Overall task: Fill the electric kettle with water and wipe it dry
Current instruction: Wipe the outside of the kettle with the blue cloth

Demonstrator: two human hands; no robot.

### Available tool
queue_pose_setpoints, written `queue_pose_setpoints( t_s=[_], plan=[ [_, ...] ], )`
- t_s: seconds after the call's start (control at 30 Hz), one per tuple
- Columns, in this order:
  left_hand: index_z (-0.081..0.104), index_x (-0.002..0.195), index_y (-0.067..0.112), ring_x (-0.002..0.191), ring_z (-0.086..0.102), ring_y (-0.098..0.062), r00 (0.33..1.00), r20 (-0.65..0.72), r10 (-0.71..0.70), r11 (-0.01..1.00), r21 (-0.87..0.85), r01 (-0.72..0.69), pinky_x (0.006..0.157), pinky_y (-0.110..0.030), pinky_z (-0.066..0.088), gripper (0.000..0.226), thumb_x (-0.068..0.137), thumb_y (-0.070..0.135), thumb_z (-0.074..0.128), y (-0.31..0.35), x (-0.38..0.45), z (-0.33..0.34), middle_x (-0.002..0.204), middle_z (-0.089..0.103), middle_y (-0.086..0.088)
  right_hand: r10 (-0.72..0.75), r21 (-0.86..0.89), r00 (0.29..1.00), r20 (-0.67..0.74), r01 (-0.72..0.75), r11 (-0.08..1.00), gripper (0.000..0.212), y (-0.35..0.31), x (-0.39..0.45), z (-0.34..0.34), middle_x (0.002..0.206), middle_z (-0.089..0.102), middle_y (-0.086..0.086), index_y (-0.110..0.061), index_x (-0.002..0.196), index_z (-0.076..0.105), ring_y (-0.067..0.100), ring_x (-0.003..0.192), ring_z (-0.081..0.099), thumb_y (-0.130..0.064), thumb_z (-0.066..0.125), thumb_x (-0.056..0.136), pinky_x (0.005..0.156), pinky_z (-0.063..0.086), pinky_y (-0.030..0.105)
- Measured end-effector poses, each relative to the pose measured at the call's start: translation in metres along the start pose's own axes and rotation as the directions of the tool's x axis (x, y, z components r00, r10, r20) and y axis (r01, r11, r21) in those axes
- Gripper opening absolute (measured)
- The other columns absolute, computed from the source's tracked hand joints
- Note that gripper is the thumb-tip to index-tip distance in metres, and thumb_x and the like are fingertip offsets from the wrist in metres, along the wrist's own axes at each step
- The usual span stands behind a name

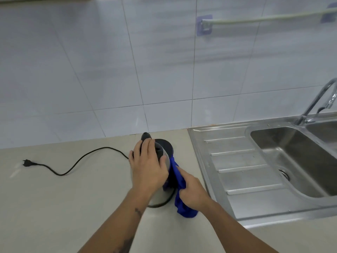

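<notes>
A steel electric kettle (pixel 161 196) with a black lid and handle stands on the beige counter (pixel 63 207). My left hand (pixel 147 167) lies over its top, fingers spread across the lid and handle and the thumb down the right side. My right hand (pixel 191 189) grips a blue cloth (pixel 179 187) and holds it against the kettle's right side. The cloth hangs down to the counter. Much of the kettle's body is hidden by my hands.
The kettle's black cord (pixel 76 162) runs left across the counter to a loose plug (pixel 28 162). A steel sink (pixel 291 157) with a ribbed drainboard (pixel 237 172) lies to the right, a tap (pixel 317 101) behind it. A rail (pixel 264 20) hangs on the tiled wall.
</notes>
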State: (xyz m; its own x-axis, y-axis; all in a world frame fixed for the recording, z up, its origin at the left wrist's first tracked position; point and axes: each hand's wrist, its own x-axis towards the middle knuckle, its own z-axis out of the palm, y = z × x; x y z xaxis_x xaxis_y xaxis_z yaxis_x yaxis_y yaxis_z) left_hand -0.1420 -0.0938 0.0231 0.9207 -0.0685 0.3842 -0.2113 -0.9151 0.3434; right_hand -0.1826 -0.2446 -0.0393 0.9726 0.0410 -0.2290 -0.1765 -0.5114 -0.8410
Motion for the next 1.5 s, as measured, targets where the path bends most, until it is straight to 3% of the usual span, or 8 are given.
queue_pose_setpoints(
  t_s=[0.1, 0.2, 0.3, 0.4, 0.53, 0.7, 1.0, 1.5],
  plan=[
    [0.047, 0.141, 0.015, 0.141, 0.029, -0.017, 0.988, 0.096, 0.124, 0.979, -0.174, -0.106, 0.118, -0.032, 0.017, 0.060, 0.084, 0.036, 0.052, -0.014, 0.004, -0.012, 0.148, 0.043, 0.006, -0.060, 0.019, 0.998, -0.015, 0.060, 0.998, 0.090, -0.005, 0.001, -0.012, 0.120, 0.063, -0.006, -0.038, 0.155, 0.034, 0.013, 0.102, 0.063, 0.012, 0.049, 0.082, 0.079, 0.053, 0.019],
    [0.041, 0.147, 0.022, 0.145, 0.019, -0.006, 0.957, 0.232, 0.175, 0.956, -0.273, -0.109, 0.122, -0.036, 0.014, 0.061, 0.088, 0.032, 0.057, -0.021, 0.010, -0.027, 0.145, 0.032, 0.022, -0.160, -0.001, 0.987, -0.028, 0.160, 0.987, 0.091, -0.016, 0.003, -0.018, 0.134, 0.056, -0.009, -0.037, 0.156, 0.033, 0.013, 0.117, 0.058, 0.010, 0.049, 0.080, 0.095, 0.053, 0.028],
    [0.032, 0.151, 0.026, 0.149, 0.007, -0.004, 0.938, 0.331, 0.108, 0.972, -0.231, -0.030, 0.122, -0.044, 0.009, 0.064, 0.092, 0.018, 0.055, -0.014, 0.012, -0.032, 0.156, 0.027, 0.018, -0.245, -0.057, 0.968, -0.045, 0.242, 0.968, 0.092, -0.028, 0.005, -0.014, 0.159, 0.038, -0.006, -0.031, 0.160, 0.027, 0.017, 0.145, 0.039, 0.006, 0.048, 0.079, 0.117, 0.039, 0.034],
    [0.029, 0.153, 0.025, 0.151, 0.001, -0.015, 0.961, 0.273, -0.049, 0.981, -0.169, 0.098, 0.123, -0.041, 0.008, 0.065, 0.092, 0.023, 0.052, 0.005, 0.006, -0.026, 0.162, 0.019, 0.012, -0.240, -0.065, 0.970, -0.043, 0.237, 0.969, 0.090, -0.034, 0.005, -0.010, 0.167, 0.024, -0.007, -0.027, 0.162, 0.022, 0.015, 0.153, 0.025, 0.010, 0.046, 0.083, 0.121, 0.028, 0.025],
    [0.021, 0.154, 0.024, 0.149, 0.004, -0.027, 0.946, 0.188, -0.264, 0.959, -0.055, 0.279, 0.122, -0.040, 0.011, 0.068, 0.094, 0.040, 0.048, 0.026, 0.000, -0.015, 0.162, 0.011, -0.008, -0.076, 0.050, 0.997, -0.001, 0.076, 0.996, 0.094, -0.014, 0.009, -0.007, 0.148, 0.052, -0.004, -0.037, 0.157, 0.030, 0.023, 0.134, 0.052, 0.006, 0.049, 0.076, 0.109, 0.048, 0.038],
    [0.030, 0.151, 0.022, 0.144, 0.018, -0.025, 0.949, 0.216, -0.231, 0.967, -0.059, 0.249, 0.118, -0.039, 0.023, 0.067, 0.090, 0.035, 0.055, 0.017, 0.005, -0.018, 0.156, 0.024, -0.004, 0.041, 0.028, 0.990, 0.132, -0.045, 0.999, 0.087, 0.002, 0.009, -0.015, 0.117, 0.064, 0.001, -0.034, 0.152, 0.040, 0.022, 0.101, 0.064, 0.007, 0.049, 0.075, 0.090, 0.058, 0.038],
    [0.041, 0.147, 0.026, 0.140, 0.032, -0.013, 0.934, 0.350, -0.075, 0.990, -0.089, 0.113, 0.113, -0.025, 0.028, 0.072, 0.079, 0.026, 0.062, -0.009, 0.015, -0.040, 0.153, 0.033, 0.010, -0.223, -0.015, 0.975, -0.012, 0.223, 0.975, 0.092, -0.044, 0.012, -0.006, 0.162, 0.031, -0.006, -0.026, 0.162, 0.020, 0.021, 0.143, 0.038, 0.007, 0.053, 0.083, 0.113, 0.039, 0.028],
    [0.052, 0.140, 0.027, 0.135, 0.037, -0.011, 0.947, 0.310, -0.083, 0.959, -0.235, 0.161, 0.109, -0.025, 0.029, 0.068, 0.076, 0.010, 0.071, -0.019, 0.017, -0.040, 0.144, 0.042, 0.015, -0.010, 0.154, 0.998, 0.056, 0.001, 0.988, 0.096, -0.002, -0.005, 0.015, 0.149, 0.046, -0.003, -0.035, 0.159, 0.024, 0.021, 0.129, 0.052, 0.011, 0.055, 0.082, 0.107, 0.050, 0.039]
  ],
)
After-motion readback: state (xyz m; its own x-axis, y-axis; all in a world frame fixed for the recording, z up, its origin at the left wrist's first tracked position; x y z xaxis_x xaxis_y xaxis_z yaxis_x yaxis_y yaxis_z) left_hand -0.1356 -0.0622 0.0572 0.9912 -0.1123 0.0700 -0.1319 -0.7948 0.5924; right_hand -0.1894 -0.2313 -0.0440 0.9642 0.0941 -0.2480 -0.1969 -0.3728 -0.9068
